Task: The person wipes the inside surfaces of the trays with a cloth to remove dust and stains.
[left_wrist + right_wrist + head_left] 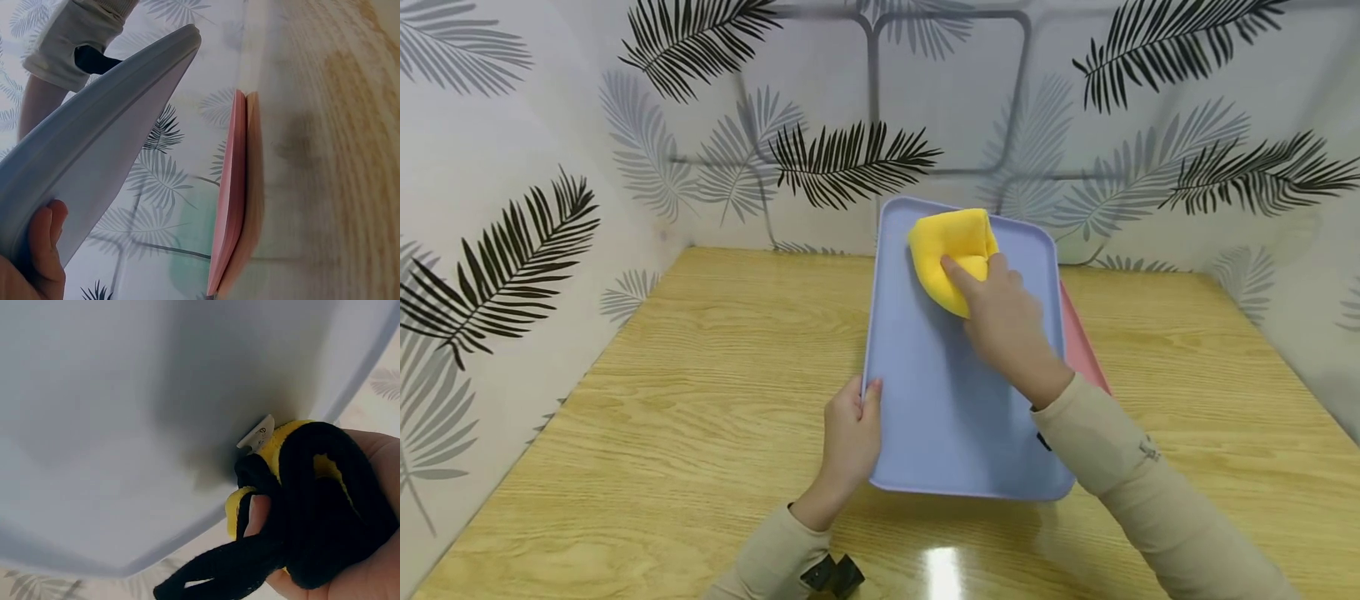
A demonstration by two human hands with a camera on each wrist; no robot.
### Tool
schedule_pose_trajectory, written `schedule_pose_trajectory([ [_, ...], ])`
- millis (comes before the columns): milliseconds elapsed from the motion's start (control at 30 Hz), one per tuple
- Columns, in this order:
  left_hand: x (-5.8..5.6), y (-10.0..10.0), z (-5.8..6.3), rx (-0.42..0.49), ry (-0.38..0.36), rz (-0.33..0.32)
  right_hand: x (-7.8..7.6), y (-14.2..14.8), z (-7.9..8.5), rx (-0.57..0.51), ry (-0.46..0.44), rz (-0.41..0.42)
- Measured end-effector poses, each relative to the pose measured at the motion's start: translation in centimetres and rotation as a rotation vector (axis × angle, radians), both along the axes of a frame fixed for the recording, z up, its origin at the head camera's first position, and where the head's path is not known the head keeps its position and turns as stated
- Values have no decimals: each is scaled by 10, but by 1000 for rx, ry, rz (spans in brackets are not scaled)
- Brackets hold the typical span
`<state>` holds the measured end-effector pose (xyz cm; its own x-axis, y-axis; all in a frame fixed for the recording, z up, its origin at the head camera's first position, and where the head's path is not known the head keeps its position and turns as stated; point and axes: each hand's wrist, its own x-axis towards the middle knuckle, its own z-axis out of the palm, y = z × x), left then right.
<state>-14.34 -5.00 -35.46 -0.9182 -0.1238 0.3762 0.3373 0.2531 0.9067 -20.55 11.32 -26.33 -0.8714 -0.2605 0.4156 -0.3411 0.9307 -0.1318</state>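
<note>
A light blue rectangular tray (940,417) is held up at a tilt over the table, its inner face toward me. My left hand (852,433) grips its left rim near the lower corner; in the left wrist view, curled fingers (47,231) show against the tray's underside. With my right hand (1011,329) I hold a folded cleaning cloth (951,237) against the upper part of the tray. The cloth looks yellow from above. In the right wrist view it shows a dark side and a small white tag (257,433) by the tray's surface.
Behind the blue tray, a pink tray (1082,346) lies on the wood-grain table (737,358), mostly hidden in the head view. A leaf-patterned covering (850,92) hangs at the back and sides. Black straps (833,575) show at the left wrist.
</note>
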Motion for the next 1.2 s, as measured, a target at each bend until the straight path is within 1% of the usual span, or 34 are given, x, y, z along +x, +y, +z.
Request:
schedule_pose_trajectory([
  [67, 0, 0, 1, -1, 3, 13, -4, 9, 0, -22, 7, -11],
  [167, -1, -1, 2, -3, 9, 25, -9, 22, -3, -36, 47, -19],
  [233, -1, -1, 3, -10, 8, 32, -11, 30, -4, -42, 45, -32],
  [300, -1, -2, 3, -11, 10, 36, -11, 38, -4, -43, 2, -61],
  [467, -1, -3, 3, -12, 23, 40, -12, 53, -1, -22, -168, -169],
  [567, 0, -3, 3, -16, 29, 38, -12, 59, 0, 6, -202, -190],
  [633, -1, -3, 3, -20, 25, 37, -11, 60, -1, 13, -195, -170],
  [700, -1, -2, 2, -24, 16, 38, -11, 60, -3, 20, -163, -140],
  [867, 0, -2, 1, -25, -12, 39, -10, 56, -9, -8, -124, -67],
  [933, 1, -1, 2, -27, -11, 40, -9, 53, -10, -25, -126, -56],
  [1100, 1, 1, 3, -39, 11, 43, -8, 41, -11, -6, -27, -3],
  [1200, 1, 2, 3, -38, 17, 41, -6, 28, -8, -3, -38, 12],
])
